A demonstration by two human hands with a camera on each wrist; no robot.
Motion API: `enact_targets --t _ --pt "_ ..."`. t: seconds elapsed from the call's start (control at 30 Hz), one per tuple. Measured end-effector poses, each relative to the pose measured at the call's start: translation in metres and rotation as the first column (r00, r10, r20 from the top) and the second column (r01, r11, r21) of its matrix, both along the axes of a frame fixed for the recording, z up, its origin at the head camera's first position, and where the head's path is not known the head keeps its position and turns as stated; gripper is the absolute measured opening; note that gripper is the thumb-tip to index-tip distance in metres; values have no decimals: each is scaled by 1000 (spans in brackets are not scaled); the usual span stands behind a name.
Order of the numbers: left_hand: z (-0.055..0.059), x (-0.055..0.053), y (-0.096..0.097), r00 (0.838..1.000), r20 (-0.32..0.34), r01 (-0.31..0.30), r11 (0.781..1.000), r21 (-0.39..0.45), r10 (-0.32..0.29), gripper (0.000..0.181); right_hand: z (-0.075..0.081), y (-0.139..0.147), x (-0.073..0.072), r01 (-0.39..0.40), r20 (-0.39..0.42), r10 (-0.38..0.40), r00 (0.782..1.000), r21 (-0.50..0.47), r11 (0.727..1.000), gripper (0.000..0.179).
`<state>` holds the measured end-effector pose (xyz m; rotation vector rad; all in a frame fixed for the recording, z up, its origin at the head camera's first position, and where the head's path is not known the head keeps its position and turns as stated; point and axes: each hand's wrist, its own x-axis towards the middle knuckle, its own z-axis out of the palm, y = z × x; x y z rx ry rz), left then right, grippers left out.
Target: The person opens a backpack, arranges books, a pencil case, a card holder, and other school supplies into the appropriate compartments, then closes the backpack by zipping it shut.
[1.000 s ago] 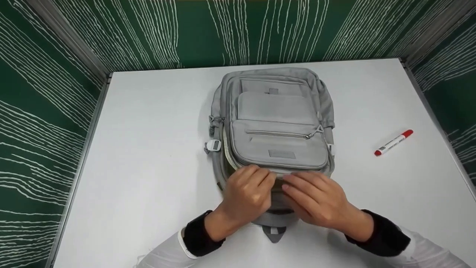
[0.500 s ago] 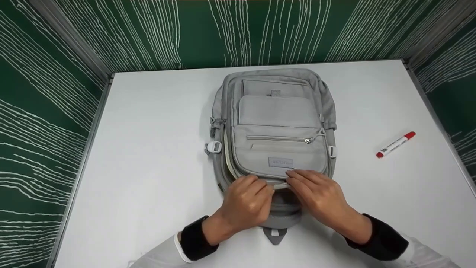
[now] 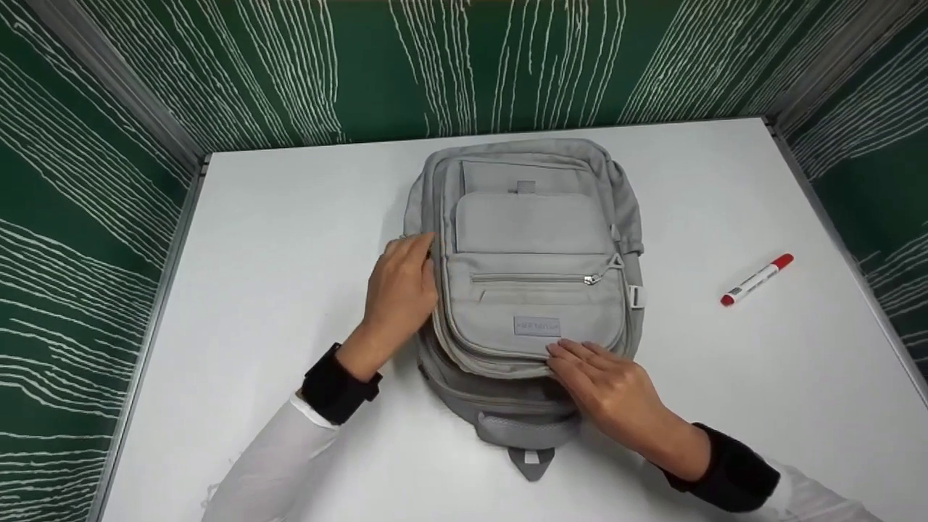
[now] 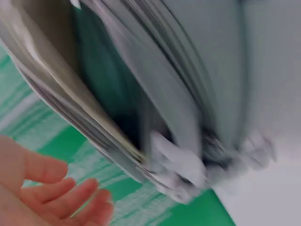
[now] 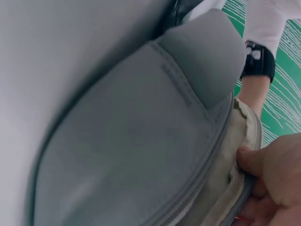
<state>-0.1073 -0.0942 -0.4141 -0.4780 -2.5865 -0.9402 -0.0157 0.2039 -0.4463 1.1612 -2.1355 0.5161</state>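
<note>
A grey backpack lies on the white table with its front pockets up and its top handle toward me. Its main compartment gapes along the near end and the left side. My right hand pinches the front panel's near edge; in the right wrist view the thumb lies on the beige lining and the fingers are beneath. My left hand is at the bag's left side, over the buckle area. In the blurred left wrist view its fingers are loosely bent, hold nothing and stand apart from the opening.
A red-and-white marker lies on the table to the right of the bag. Green panels with white streaks stand along the back and both sides of the table.
My left hand has let go of the panel's near edge and moved up along the bag's left side. My right hand keeps its grip while the panel has come down toward me.
</note>
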Motion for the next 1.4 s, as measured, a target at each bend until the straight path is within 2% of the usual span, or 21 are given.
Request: enact_targets --t 0.1,0.17,0.3,0.4,0.6,0.83,1.07,1.2,1.3,1.4 --pt "-8 -16 -7 993 117 -16 995 -100 27 39 -4 0 1 0 -5 0 1000 7 1000 33" --pt "-13 -25 -9 986 157 -25 987 -157 50 42 -6 0 1 2 -6 -2 1000 6 1000 34" --pt "-20 -40 -10 980 180 -37 965 -258 85 37 -8 2 1 6 -8 -6 1000 4 1000 35" --pt "-23 -46 -10 981 170 -37 957 -287 89 27 -8 2 1 8 -11 -8 1000 2 1000 35" --pt "-24 -46 -12 983 164 -48 975 -217 84 19 -8 2 1 18 -18 -18 1000 -6 1000 36" --pt "-31 -44 -17 974 216 -42 988 -146 74 15 -10 2 1 14 -8 -14 1000 -12 1000 36" --pt "-32 -43 -21 958 284 -63 997 36 50 11 -12 2 0 23 -3 -23 1000 -9 1000 36" --pt "-29 -41 -20 942 336 -51 995 86 19 18 -12 3 -1 27 -8 -28 1000 -14 1000 35" --pt "-28 -38 -20 939 343 -36 998 61 13 26 -12 3 -1 28 -6 -28 1000 -17 999 35" --pt "-27 -33 -19 946 322 -31 1000 2 28 25 -13 1 -1 31 3 -31 1000 -21 999 35"
